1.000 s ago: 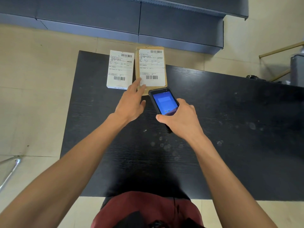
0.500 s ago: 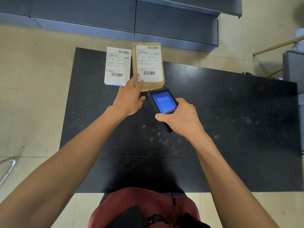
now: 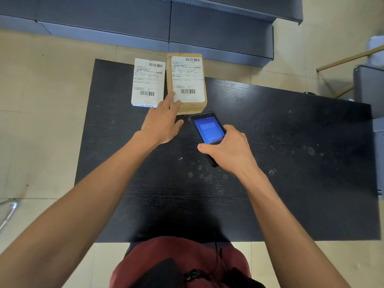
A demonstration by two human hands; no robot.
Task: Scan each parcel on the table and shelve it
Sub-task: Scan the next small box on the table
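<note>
Two parcels lie side by side at the far left of the black table: a white box and a brown cardboard box, each with a white barcode label on top. My left hand is stretched out flat, its fingertips resting on the near left corner of the brown box. My right hand grips a black handheld scanner with a lit blue screen, held just in front of the brown box.
Grey metal shelving runs along the floor beyond the table. A grey unit and a wooden rail stand at the right. Beige floor tiles surround the table. My red shirt shows at the bottom.
My left fingertips have slid a little further onto the brown box's corner. The scanner stays in my right hand, in much the same place.
</note>
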